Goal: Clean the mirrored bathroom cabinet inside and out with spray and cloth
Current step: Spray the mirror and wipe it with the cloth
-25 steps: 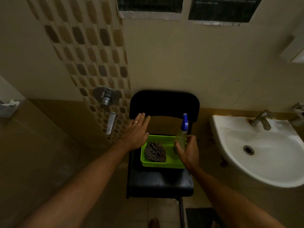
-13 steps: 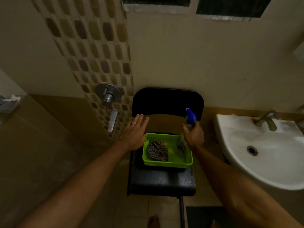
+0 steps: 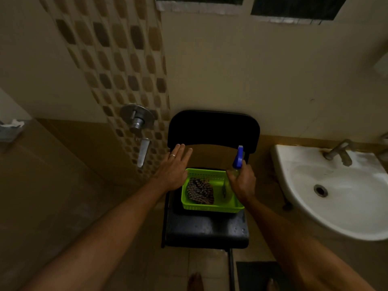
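Dim bathroom, head view, low light, edges warped. Far left: pale ledge object [image 3: 9, 128], cut by the frame, too blurred to name. Chrome shower valve [image 3: 137, 117] on the patterned tile strip, spout [image 3: 143, 151] hanging below. Left hand [image 3: 173, 170] over the left rim of the green basket [image 3: 210, 207], grip spread flat, fingers straight, ring on one finger, holding nothing; contact with the rim impossible to confirm. Checked cloth [image 3: 200, 191] bunched in the basket's left half. Basket sitting on the black chair [image 3: 206, 229] seat, chair back against the wall. Right hand [image 3: 242, 182] above the basket's right side, grip curled round the spray bottle [image 3: 239, 159]; blue trigger head clear above the knuckles, bottle body mostly hidden by the hand, lower part only faintly visible inside the basket, base touching the basket or lifted not discernible. White sink [image 3: 336, 192] right, tap [image 3: 340, 151] at its back rim, right edge cropped. Dark panels [image 3: 294, 7] at top edge, cut off, unclear. Dark mat [image 3: 258, 276] and toes at the bottom edge, partly cropped. Mirrored cabinet not identifiable; pale corner at upper right too cropped to name.
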